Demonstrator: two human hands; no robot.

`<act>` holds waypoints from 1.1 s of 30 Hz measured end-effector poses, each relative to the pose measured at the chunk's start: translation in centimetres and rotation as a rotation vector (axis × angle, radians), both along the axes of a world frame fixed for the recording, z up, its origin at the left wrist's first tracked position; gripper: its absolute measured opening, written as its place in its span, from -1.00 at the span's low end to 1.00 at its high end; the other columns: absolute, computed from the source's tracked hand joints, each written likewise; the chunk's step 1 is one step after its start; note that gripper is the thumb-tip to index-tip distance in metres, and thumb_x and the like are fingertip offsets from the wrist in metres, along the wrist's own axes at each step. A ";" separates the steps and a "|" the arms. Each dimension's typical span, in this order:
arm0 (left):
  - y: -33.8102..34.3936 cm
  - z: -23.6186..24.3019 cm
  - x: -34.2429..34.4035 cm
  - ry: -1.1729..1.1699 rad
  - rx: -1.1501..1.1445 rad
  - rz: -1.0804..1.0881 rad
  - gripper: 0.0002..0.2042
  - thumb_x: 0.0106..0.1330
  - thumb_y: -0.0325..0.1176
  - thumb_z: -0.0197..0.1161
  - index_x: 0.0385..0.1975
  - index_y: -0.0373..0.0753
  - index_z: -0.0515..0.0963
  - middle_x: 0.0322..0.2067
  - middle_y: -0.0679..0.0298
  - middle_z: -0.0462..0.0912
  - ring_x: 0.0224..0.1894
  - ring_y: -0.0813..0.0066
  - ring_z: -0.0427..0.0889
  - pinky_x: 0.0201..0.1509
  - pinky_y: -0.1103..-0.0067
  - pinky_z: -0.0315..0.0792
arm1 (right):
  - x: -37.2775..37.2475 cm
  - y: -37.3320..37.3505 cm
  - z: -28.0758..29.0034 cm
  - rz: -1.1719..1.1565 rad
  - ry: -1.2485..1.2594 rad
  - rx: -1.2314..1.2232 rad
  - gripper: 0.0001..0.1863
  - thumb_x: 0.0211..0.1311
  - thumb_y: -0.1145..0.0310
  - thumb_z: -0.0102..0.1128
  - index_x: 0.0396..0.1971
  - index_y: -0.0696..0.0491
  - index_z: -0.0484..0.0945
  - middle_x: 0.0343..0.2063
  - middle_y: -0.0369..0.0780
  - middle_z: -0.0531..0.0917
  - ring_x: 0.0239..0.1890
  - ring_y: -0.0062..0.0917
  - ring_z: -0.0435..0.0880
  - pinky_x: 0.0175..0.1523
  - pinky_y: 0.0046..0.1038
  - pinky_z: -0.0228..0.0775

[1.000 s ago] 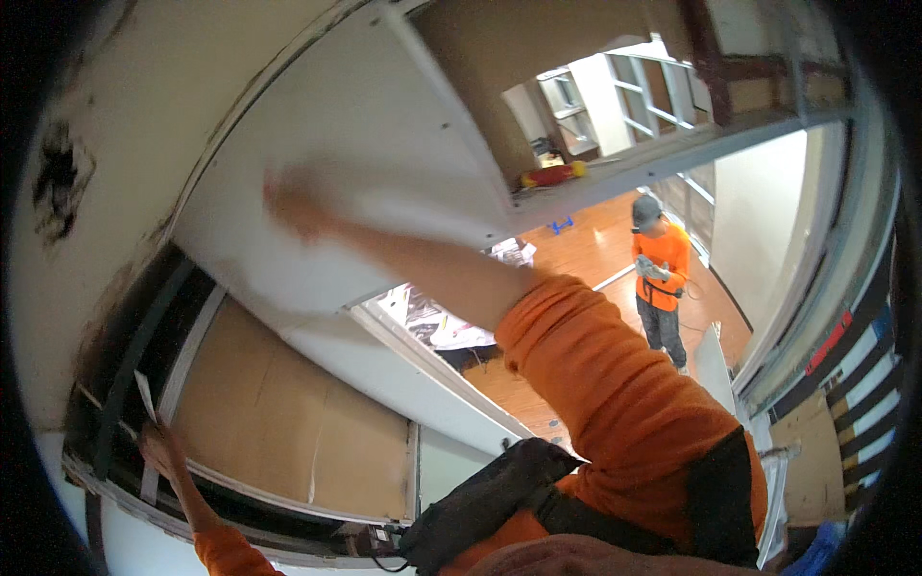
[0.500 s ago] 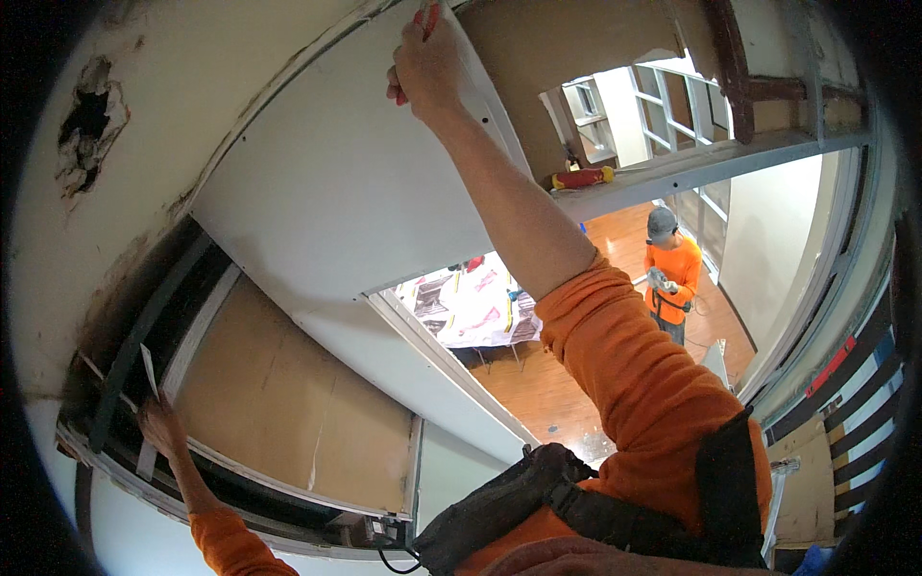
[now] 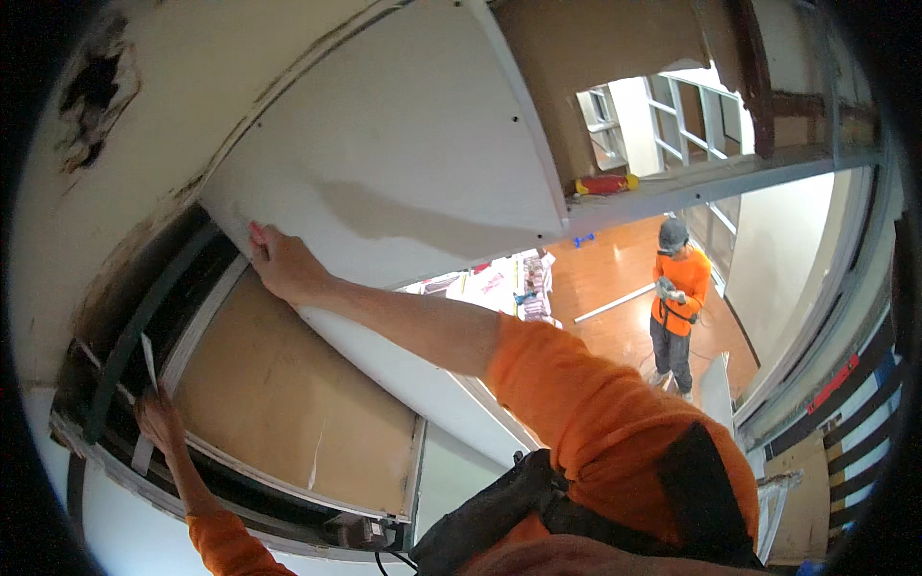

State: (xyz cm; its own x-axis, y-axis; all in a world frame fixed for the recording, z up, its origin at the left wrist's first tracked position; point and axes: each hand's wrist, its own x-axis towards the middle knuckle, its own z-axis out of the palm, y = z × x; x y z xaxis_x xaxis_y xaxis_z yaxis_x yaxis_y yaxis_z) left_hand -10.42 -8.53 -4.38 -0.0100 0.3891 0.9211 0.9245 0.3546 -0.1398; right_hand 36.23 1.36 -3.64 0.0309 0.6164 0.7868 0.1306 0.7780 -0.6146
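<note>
My right hand (image 3: 283, 267) is closed around a small red object (image 3: 256, 233), its kind mostly hidden by the fingers. It rests at the lower left corner of a white wall panel (image 3: 375, 144), by the panel's edge. My left hand (image 3: 161, 422) is lower down in the dark gap of the frame, its fingers closed at the base of a thin white strip (image 3: 148, 360) that sticks up from them. Beside that hand runs a metal stud (image 3: 197, 322), with a brown board (image 3: 288, 384) to its right.
A red and yellow screwdriver (image 3: 605, 184) lies on a metal ledge (image 3: 711, 192). Beyond the opening a person in orange (image 3: 680, 278) stands on the wooden floor (image 3: 615, 250). A ragged hole (image 3: 96, 96) breaks the wall at upper left. An electrical box (image 3: 363, 530) sits below the board.
My right hand, with the red object, has moved from the panel's top edge down and left to its lower left corner. My left hand stays in place. The view has shifted slightly.
</note>
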 end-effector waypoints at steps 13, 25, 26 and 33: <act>-0.9 0.4 1.9 -0.045 -0.140 0.146 -0.64 0.51 -0.15 0.05 -0.10 -0.38 0.59 -0.24 -0.07 0.66 -0.15 -0.04 0.61 0.02 0.20 0.47 | 21.7 -7.8 9.7 -0.040 0.823 0.331 -0.84 0.52 0.28 -0.17 -0.27 0.02 0.22 -0.70 -0.29 0.37 -0.83 -0.53 0.42 -0.83 -0.44 0.28; -0.1 1.1 1.5 -0.087 -0.129 0.131 -0.62 0.51 -0.13 0.04 -0.13 -0.39 0.61 -0.23 -0.10 0.67 -0.14 -0.03 0.63 0.01 0.17 0.48 | 9.4 -3.2 1.6 -0.182 -0.023 -0.104 -0.65 0.56 0.12 -0.18 -0.09 0.14 0.35 -0.70 -0.16 0.51 -0.79 -0.41 0.50 -0.69 -0.35 0.40; -1.0 0.8 1.8 -0.044 -0.154 0.152 -0.62 0.52 -0.14 0.03 -0.14 -0.39 0.62 -0.22 -0.10 0.68 -0.14 -0.03 0.63 0.01 0.18 0.48 | 7.8 -4.1 -0.5 -0.151 -0.047 -0.130 -0.64 0.56 0.09 -0.19 -0.13 0.13 0.36 -0.71 -0.15 0.51 -0.80 -0.39 0.50 -0.69 -0.33 0.41; 0.5 -0.2 0.6 -0.022 -0.068 0.086 -0.60 0.54 -0.13 0.00 -0.12 -0.38 0.63 -0.21 -0.06 0.69 -0.13 -0.01 0.63 0.02 0.21 0.49 | 21.0 -8.4 5.9 -0.241 0.689 0.311 -0.61 0.58 0.08 -0.22 -0.27 0.14 0.30 -0.78 -0.15 0.45 -0.89 -0.43 0.44 -0.84 -0.37 0.26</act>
State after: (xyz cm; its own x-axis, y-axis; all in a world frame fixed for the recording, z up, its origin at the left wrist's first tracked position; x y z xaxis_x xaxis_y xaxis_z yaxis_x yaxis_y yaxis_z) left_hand -9.85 -8.05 -4.57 -0.0657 0.4474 0.8919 0.8943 0.4229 -0.1463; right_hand 57.20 -7.01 2.26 0.6783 0.2861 0.6768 -0.0135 0.9258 -0.3778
